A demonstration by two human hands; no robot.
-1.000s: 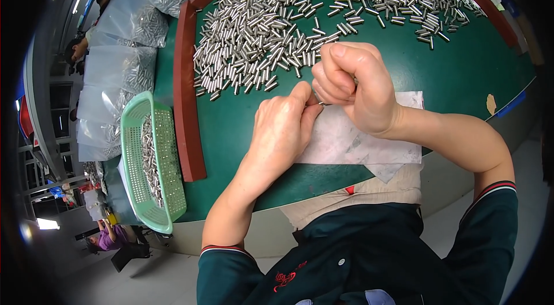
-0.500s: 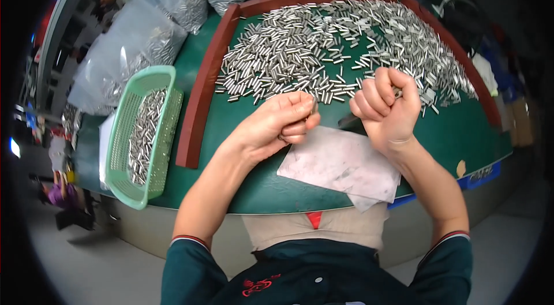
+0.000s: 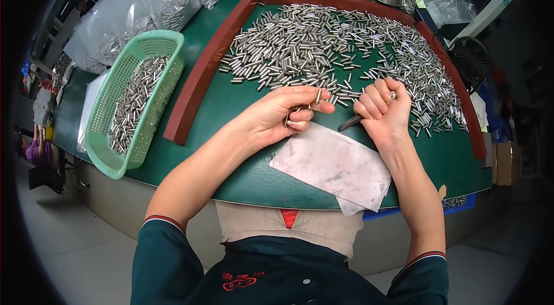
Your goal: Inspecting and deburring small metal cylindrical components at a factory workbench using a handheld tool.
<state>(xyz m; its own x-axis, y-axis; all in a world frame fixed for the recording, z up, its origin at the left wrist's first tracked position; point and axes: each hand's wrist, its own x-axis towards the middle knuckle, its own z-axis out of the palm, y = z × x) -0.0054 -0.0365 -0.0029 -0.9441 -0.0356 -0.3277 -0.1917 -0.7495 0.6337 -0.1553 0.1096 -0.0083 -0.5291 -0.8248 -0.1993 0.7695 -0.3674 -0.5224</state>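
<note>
- Hundreds of small metal pins (image 3: 323, 45) are lying loose on the green bench (image 3: 231, 103) beyond the fingertips of both hands, inside the red-brown rim (image 3: 202, 77); judging by that spread, most of the sorting is looking undone.
- Well off to the left of the left hand's fingers, a green basket (image 3: 118, 155) is holding a fair layer of pins, so some share is looking finished.
- Left hand (image 3: 277, 117) is curling over the bench, its fingers (image 3: 309, 107) pressed together around a few pins; one pin (image 3: 318, 96) is sticking up between thumb and forefinger, its long axis running nearly upright in the picture, pointing away from the person.
- Right hand (image 3: 384, 111) is closing into a loose fist, fingers pressed together on a dark slim tool (image 3: 351, 124); the tool's long axis is slanting down and left, its tip pointing towards the left hand's fingers. Something shiny is showing at the top of the fist, too small to tell.
- Just below both sets of fingers, a pale sheet of paper (image 3: 334, 166) is lying flat, bare of pins.
</note>
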